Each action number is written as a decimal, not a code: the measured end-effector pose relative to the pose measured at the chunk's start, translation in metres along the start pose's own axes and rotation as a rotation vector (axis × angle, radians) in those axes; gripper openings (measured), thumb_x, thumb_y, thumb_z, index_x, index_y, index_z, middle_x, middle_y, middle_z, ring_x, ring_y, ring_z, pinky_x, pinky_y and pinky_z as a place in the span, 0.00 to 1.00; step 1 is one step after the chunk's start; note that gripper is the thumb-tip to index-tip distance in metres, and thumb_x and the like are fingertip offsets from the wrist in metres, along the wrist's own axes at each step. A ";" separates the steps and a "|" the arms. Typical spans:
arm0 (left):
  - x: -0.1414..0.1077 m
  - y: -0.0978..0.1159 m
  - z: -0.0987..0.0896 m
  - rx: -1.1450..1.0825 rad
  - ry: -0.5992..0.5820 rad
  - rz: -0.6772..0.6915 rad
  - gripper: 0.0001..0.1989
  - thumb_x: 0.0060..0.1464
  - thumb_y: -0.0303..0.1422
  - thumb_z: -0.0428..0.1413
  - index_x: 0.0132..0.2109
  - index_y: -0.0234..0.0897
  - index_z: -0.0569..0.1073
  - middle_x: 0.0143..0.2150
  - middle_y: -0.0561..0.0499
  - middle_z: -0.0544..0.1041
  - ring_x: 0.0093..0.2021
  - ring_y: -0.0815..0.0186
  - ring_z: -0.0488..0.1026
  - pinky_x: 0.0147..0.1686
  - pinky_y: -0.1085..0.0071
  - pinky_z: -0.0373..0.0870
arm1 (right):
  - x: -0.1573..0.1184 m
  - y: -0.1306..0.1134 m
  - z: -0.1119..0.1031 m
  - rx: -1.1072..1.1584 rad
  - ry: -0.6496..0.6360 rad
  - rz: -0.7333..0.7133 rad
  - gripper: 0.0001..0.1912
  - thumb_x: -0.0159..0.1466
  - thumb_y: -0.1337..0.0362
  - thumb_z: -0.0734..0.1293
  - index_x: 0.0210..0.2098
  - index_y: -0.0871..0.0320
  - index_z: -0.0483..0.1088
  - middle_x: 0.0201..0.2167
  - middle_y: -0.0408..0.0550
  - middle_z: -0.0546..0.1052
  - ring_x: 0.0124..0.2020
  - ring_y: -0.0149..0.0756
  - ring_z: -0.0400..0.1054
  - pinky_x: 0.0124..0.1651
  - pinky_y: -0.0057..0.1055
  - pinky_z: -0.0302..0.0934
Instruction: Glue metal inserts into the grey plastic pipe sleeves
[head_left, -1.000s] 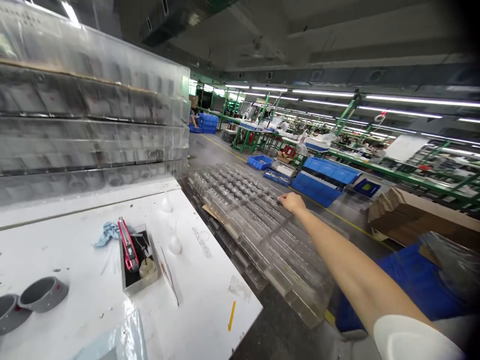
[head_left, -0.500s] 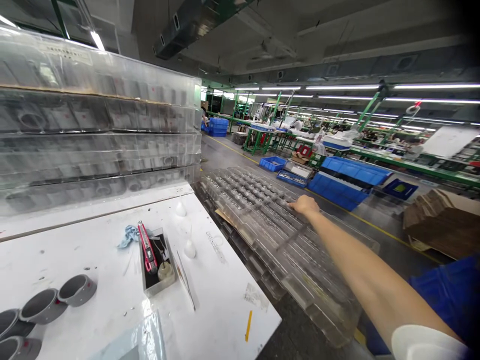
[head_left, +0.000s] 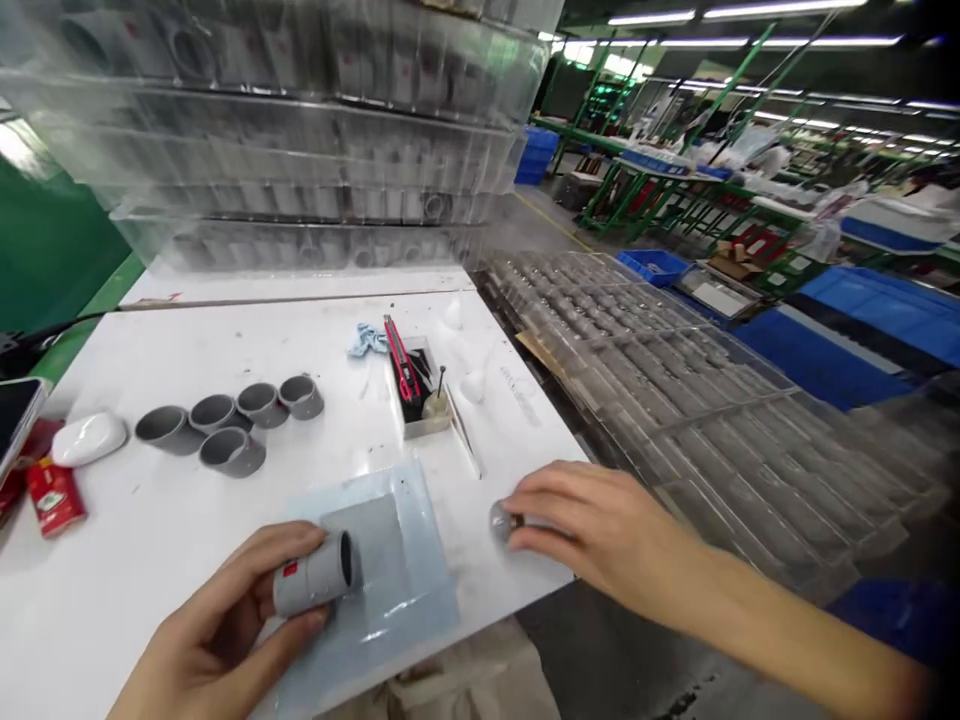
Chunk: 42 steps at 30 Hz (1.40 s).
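Note:
A grey cylindrical part (head_left: 304, 580) with a small red mark is in my left hand (head_left: 225, 620), its open end facing right above a pale blue sheet (head_left: 435, 590). Over the table's right edge, my right hand (head_left: 592, 520) pinches a small, clear, rounded piece (head_left: 501, 522), blurred and partly hidden by the fingers. Several grey ring-like parts (head_left: 232, 452) stand on the white table at the left. Behind the sheet, a small box (head_left: 427, 428) holds a red cutter (head_left: 403, 365) and a small jar.
Stacked clear trays (head_left: 315, 150) of grey parts rise at the back. More clear trays (head_left: 660, 370) lie right of the table. Tweezers (head_left: 466, 445) and a blue cloth (head_left: 367, 340) lie near the box. A white mouse (head_left: 90, 440) is left.
The view has swung left and down. My right hand has come back from the clear trays to the table edge and now holds a small piece. My left hand with the grey part has come into view.

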<state>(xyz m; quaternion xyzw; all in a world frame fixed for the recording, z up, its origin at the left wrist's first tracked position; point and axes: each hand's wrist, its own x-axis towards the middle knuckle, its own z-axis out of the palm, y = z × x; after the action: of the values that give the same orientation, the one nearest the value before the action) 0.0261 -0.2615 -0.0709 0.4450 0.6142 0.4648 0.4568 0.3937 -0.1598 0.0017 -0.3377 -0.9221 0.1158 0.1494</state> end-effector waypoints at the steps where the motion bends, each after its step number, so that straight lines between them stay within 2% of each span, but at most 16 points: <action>1: -0.001 0.004 0.000 0.008 -0.003 -0.008 0.19 0.55 0.48 0.74 0.53 0.55 0.87 0.62 0.53 0.81 0.60 0.59 0.83 0.57 0.82 0.76 | 0.007 -0.014 0.011 -0.015 -0.007 -0.058 0.13 0.78 0.58 0.69 0.49 0.60 0.83 0.42 0.51 0.86 0.40 0.42 0.82 0.44 0.39 0.76; 4: -0.001 0.013 -0.001 -0.009 -0.049 -0.008 0.18 0.57 0.48 0.72 0.54 0.54 0.86 0.60 0.50 0.80 0.59 0.58 0.82 0.57 0.78 0.79 | 0.019 -0.031 0.026 -0.025 -0.060 -0.064 0.12 0.78 0.58 0.69 0.50 0.60 0.81 0.42 0.51 0.84 0.39 0.44 0.82 0.42 0.41 0.76; 6: -0.001 0.015 -0.002 -0.026 -0.086 -0.006 0.17 0.60 0.46 0.71 0.55 0.54 0.85 0.60 0.49 0.80 0.60 0.58 0.81 0.58 0.76 0.78 | 0.019 -0.031 0.024 -0.001 -0.094 0.007 0.14 0.77 0.55 0.69 0.54 0.57 0.80 0.47 0.52 0.84 0.45 0.45 0.82 0.46 0.41 0.77; 10: -0.003 0.016 -0.003 -0.025 -0.127 -0.021 0.16 0.62 0.42 0.69 0.57 0.57 0.84 0.60 0.53 0.80 0.60 0.63 0.79 0.58 0.82 0.76 | 0.011 -0.031 0.014 0.034 -0.093 0.136 0.16 0.78 0.54 0.68 0.60 0.54 0.77 0.52 0.51 0.83 0.50 0.44 0.83 0.51 0.40 0.77; 13: -0.005 0.018 -0.003 -0.063 -0.150 -0.100 0.20 0.62 0.45 0.69 0.60 0.59 0.80 0.55 0.55 0.83 0.55 0.64 0.80 0.54 0.83 0.76 | 0.007 -0.035 0.016 0.037 -0.115 0.152 0.15 0.79 0.56 0.67 0.60 0.54 0.76 0.51 0.51 0.82 0.46 0.43 0.82 0.47 0.39 0.76; 16: -0.007 0.022 -0.004 -0.063 -0.156 -0.171 0.23 0.60 0.50 0.70 0.59 0.55 0.79 0.51 0.53 0.85 0.53 0.61 0.81 0.51 0.80 0.79 | 0.008 -0.038 0.023 0.010 -0.152 0.129 0.13 0.80 0.58 0.65 0.59 0.54 0.76 0.48 0.51 0.81 0.42 0.42 0.81 0.41 0.38 0.74; 19: -0.007 0.025 -0.004 -0.039 -0.176 -0.198 0.23 0.59 0.51 0.71 0.57 0.53 0.81 0.52 0.52 0.85 0.55 0.59 0.81 0.51 0.79 0.79 | 0.014 -0.039 0.024 -0.025 -0.195 0.144 0.11 0.79 0.62 0.65 0.55 0.54 0.77 0.47 0.51 0.81 0.41 0.43 0.81 0.41 0.39 0.73; 21: -0.007 0.025 -0.005 -0.045 -0.184 -0.198 0.22 0.59 0.50 0.70 0.57 0.52 0.81 0.56 0.51 0.84 0.60 0.57 0.80 0.53 0.77 0.80 | 0.020 -0.043 0.022 -0.022 -0.206 0.187 0.09 0.77 0.64 0.67 0.52 0.54 0.78 0.45 0.50 0.81 0.39 0.43 0.80 0.39 0.39 0.72; 23: -0.006 0.024 -0.005 -0.058 -0.190 -0.191 0.21 0.60 0.47 0.70 0.58 0.51 0.81 0.58 0.50 0.83 0.63 0.55 0.78 0.54 0.75 0.80 | 0.028 -0.051 0.020 0.060 -0.153 0.229 0.06 0.74 0.66 0.69 0.49 0.55 0.79 0.43 0.48 0.82 0.37 0.40 0.79 0.39 0.37 0.71; 26: -0.005 0.023 -0.006 -0.084 -0.200 -0.173 0.19 0.61 0.44 0.70 0.57 0.51 0.81 0.61 0.50 0.82 0.64 0.55 0.77 0.54 0.75 0.81 | 0.038 -0.070 0.029 0.360 0.027 0.288 0.07 0.70 0.68 0.72 0.47 0.53 0.79 0.42 0.43 0.82 0.38 0.34 0.77 0.41 0.30 0.72; 29: -0.004 0.023 -0.007 -0.108 -0.202 -0.168 0.17 0.62 0.41 0.70 0.57 0.52 0.81 0.63 0.50 0.80 0.65 0.54 0.77 0.55 0.74 0.81 | 0.043 -0.089 0.054 0.684 0.218 0.340 0.10 0.66 0.69 0.74 0.46 0.51 0.80 0.41 0.39 0.82 0.37 0.29 0.74 0.42 0.24 0.71; 32: -0.003 0.022 -0.009 -0.114 -0.213 -0.149 0.17 0.63 0.40 0.70 0.58 0.50 0.81 0.62 0.47 0.80 0.64 0.53 0.78 0.54 0.73 0.82 | 0.043 -0.103 0.080 0.886 0.336 0.414 0.09 0.65 0.68 0.74 0.45 0.50 0.80 0.41 0.40 0.82 0.37 0.30 0.73 0.44 0.25 0.72; 35: -0.003 0.020 -0.010 -0.109 -0.216 -0.130 0.18 0.63 0.38 0.70 0.58 0.49 0.81 0.63 0.46 0.79 0.63 0.53 0.78 0.54 0.72 0.83 | 0.044 -0.109 0.092 0.961 0.361 0.474 0.09 0.65 0.66 0.75 0.45 0.49 0.81 0.41 0.41 0.81 0.38 0.32 0.73 0.44 0.27 0.71; 42: -0.004 0.019 -0.012 -0.079 -0.208 -0.081 0.16 0.64 0.33 0.69 0.57 0.49 0.82 0.65 0.46 0.78 0.66 0.53 0.75 0.57 0.72 0.81 | 0.052 -0.110 0.093 0.957 0.425 0.448 0.10 0.64 0.68 0.74 0.44 0.51 0.81 0.40 0.41 0.82 0.37 0.32 0.72 0.42 0.27 0.70</action>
<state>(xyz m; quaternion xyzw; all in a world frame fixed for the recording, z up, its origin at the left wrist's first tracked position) 0.0169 -0.2639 -0.0500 0.4470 0.5622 0.4212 0.5538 0.2582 -0.2180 -0.0399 -0.4356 -0.6224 0.4790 0.4398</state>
